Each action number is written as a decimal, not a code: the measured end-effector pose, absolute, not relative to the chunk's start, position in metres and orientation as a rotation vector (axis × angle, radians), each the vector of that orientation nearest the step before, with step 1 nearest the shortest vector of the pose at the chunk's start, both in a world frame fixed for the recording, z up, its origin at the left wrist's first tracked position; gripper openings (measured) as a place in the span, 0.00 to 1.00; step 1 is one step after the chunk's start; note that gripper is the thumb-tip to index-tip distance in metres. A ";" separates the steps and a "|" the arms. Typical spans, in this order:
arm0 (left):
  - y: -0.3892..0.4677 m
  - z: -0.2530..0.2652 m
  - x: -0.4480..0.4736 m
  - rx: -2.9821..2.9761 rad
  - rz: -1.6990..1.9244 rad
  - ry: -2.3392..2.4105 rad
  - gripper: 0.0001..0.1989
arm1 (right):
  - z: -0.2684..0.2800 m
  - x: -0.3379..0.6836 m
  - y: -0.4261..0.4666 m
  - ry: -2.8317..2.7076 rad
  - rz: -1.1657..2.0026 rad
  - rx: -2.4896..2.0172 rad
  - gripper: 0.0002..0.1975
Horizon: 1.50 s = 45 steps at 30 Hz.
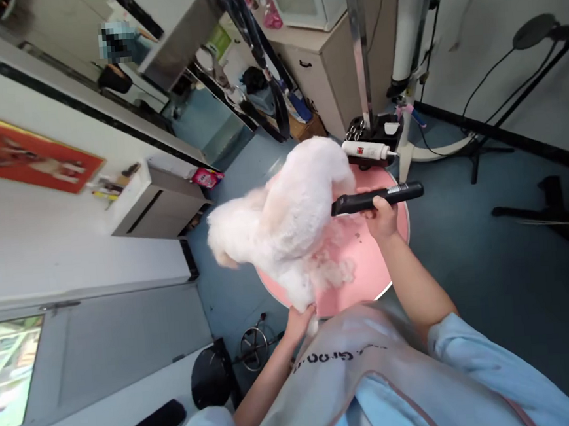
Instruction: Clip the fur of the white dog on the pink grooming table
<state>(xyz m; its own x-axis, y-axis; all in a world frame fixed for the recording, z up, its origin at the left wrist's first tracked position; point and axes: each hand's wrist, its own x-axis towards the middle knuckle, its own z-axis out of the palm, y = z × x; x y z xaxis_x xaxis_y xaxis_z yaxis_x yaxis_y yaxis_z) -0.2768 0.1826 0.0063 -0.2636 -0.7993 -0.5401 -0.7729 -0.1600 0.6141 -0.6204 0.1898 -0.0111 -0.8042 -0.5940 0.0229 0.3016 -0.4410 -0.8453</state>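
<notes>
A white fluffy dog (293, 199) stands on a round pink grooming table (374, 258), its head toward the left. My right hand (382, 218) is closed round a black hair clipper (376, 198), whose blade end is at the dog's hindquarters. Down at the table's near edge, my left hand (301, 318) is wrapped round one of the dog's legs, its paw showing just below my fingers. Tufts of cut fur (333, 269) lie on the pink surface between the dog and me.
At the table's far edge, a black tool tray (385, 129) holds scissors, with a white bottle (367, 150) lying by it. A metal post (359, 56) rises there, and a dark strap (251, 38) hangs nearby. A wheeled stool base (254, 348) stands at lower left.
</notes>
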 end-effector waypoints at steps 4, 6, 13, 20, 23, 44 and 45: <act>0.172 0.007 -0.262 1.756 -1.486 -2.185 0.20 | -0.009 -0.592 0.181 1.299 -2.306 -0.496 0.14; 0.167 0.007 -0.254 1.669 -1.489 -2.256 0.21 | -0.019 -0.573 0.177 1.328 -2.287 -0.426 0.14; 0.153 0.006 -0.235 1.596 -1.459 -2.376 0.19 | -0.040 -0.512 0.198 1.361 -2.310 -0.245 0.15; 0.153 0.006 -0.232 1.561 -1.512 -2.333 0.19 | -0.015 -0.458 0.204 1.531 -2.342 -0.400 0.17; 0.153 0.008 -0.232 1.572 -1.505 -2.298 0.16 | -0.014 -0.451 0.209 1.586 -2.286 -0.446 0.16; 0.168 0.061 -0.232 1.741 -1.569 -2.114 0.18 | -0.046 -0.431 0.218 1.729 -1.890 -1.674 0.10; 0.169 0.062 -0.231 1.756 -1.570 -2.113 0.18 | -0.048 -0.434 0.217 1.755 -1.846 -1.666 0.11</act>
<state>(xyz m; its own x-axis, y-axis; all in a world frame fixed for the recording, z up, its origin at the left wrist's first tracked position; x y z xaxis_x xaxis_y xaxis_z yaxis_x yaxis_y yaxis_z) -0.2315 0.1686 0.0617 -0.3836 -0.7299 -0.5658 -0.7523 -0.1084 0.6498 -0.4335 0.2169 -0.0479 -0.3971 -0.6892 0.6061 -0.5703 -0.3321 -0.7513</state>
